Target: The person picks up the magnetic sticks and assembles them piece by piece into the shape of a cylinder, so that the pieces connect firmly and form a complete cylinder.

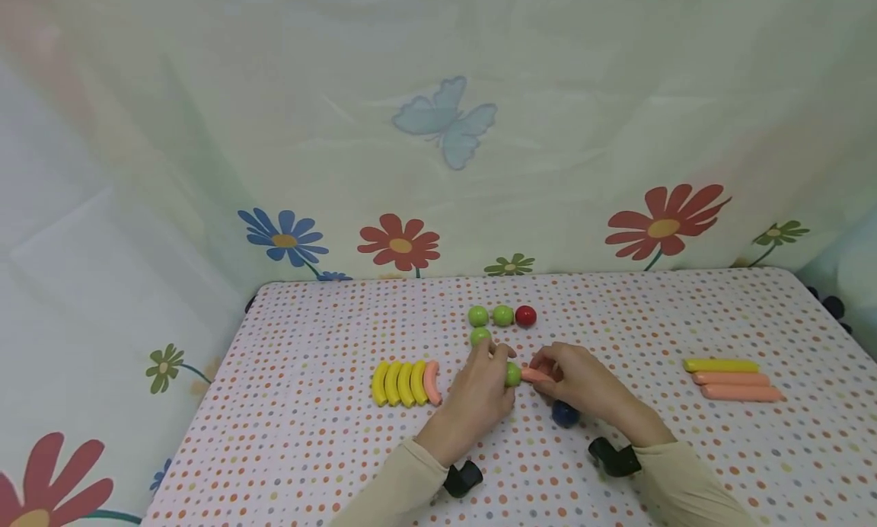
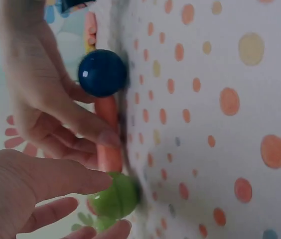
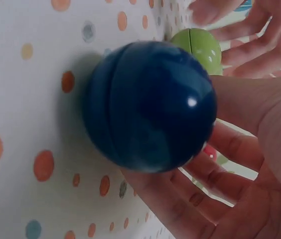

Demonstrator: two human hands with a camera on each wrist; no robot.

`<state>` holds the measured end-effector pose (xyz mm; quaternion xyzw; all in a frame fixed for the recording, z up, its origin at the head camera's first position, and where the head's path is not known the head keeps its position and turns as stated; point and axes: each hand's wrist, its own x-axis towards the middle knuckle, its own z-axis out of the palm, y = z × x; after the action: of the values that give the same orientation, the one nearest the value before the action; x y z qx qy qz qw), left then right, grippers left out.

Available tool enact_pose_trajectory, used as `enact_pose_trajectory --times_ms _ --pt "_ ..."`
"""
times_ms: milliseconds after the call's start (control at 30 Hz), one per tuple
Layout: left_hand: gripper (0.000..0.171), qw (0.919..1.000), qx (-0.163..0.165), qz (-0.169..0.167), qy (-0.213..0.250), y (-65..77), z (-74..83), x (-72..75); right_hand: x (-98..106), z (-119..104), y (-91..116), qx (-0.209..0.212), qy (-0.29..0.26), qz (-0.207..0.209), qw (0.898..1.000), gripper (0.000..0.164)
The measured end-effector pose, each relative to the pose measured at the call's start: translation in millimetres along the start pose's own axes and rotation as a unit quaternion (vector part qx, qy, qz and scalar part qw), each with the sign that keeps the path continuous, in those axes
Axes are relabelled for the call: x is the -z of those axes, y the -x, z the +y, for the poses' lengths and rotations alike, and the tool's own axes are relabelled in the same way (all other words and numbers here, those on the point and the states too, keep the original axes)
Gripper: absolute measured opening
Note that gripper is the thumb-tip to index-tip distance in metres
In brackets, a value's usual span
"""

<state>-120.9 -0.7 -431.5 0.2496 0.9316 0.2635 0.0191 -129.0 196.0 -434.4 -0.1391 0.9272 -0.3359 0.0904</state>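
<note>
My left hand [image 1: 476,394] holds a glossy green ball [image 1: 513,374] on the dotted table, its thumb against the ball in the left wrist view. Beside it, my right hand [image 1: 578,378] pinches a smooth pink stick [image 2: 109,157] between thumb and fingers. One end of the stick meets or nearly meets the green ball. Close to the right hand's wrist side lies a dark blue ball [image 3: 150,107], large in the right wrist view. Fingers cover part of the stick and ball in the head view.
Beyond the hands sit more green balls [image 1: 478,316] and a red ball [image 1: 525,316]. At left, several curved yellow pieces [image 1: 392,383] stand beside a curved pink piece [image 1: 432,382]. A straight yellow stick [image 1: 722,365] and two pink sticks [image 1: 741,393] lie right. A flowered curtain [image 1: 548,131] hangs behind.
</note>
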Motion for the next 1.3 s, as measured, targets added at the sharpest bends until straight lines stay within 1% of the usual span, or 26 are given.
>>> enact_pose_trajectory --times_ms 133,233,300,367,467,567,733,867,1000,1100,1200,1300 --pt "0.041 0.9990 0.011 0.037 -0.022 9.0 2.0 11.1 4.9 6.5 4.2 -0.003 -0.004 0.015 1.000 0.015" --pt "0.039 0.9960 0.034 0.058 -0.060 12.9 -1.5 19.9 9.6 11.5 7.3 -0.021 0.005 0.031 0.999 0.017" --pt "0.038 0.9933 0.051 0.069 -0.078 14.0 -8.9 23.4 12.4 14.8 9.6 -0.038 0.007 0.038 0.999 0.018" --pt "0.037 0.9920 0.070 0.072 -0.077 14.7 -18.9 25.6 14.4 18.2 11.9 -0.054 0.009 0.042 0.998 0.020" --pt "0.034 0.9911 0.083 0.079 -0.068 15.1 -33.0 24.2 16.7 24.2 14.9 -0.063 0.013 0.050 0.997 0.022" --pt "0.031 0.9911 0.088 0.076 -0.064 14.2 -39.4 21.8 17.1 28.2 16.2 -0.066 0.017 0.057 0.996 0.021" --pt "0.027 0.9922 0.086 0.067 -0.061 13.9 -41.8 18.3 15.4 28.8 15.4 -0.061 0.017 0.058 0.996 0.020" --pt "0.023 0.9932 0.078 0.060 -0.062 19.0 -39.1 19.2 15.5 28.4 14.7 -0.059 0.017 0.058 0.996 0.020" --pt "0.017 0.9938 0.086 0.033 -0.063 25.8 -33.8 21.8 15.3 27.9 14.8 -0.060 0.016 0.060 0.996 0.020" --pt "0.011 0.9949 0.082 0.016 -0.055 28.5 -30.8 22.2 13.8 26.7 13.9 -0.063 0.015 0.056 0.996 0.020" --pt "0.011 0.9959 0.070 0.022 -0.052 27.4 -28.4 20.3 11.8 24.3 12.1 -0.060 0.016 0.054 0.997 0.020" --pt "0.009 0.9963 0.058 0.034 -0.054 22.9 -27.0 15.9 9.3 21.1 11.0 -0.054 0.016 0.057 0.997 0.020"
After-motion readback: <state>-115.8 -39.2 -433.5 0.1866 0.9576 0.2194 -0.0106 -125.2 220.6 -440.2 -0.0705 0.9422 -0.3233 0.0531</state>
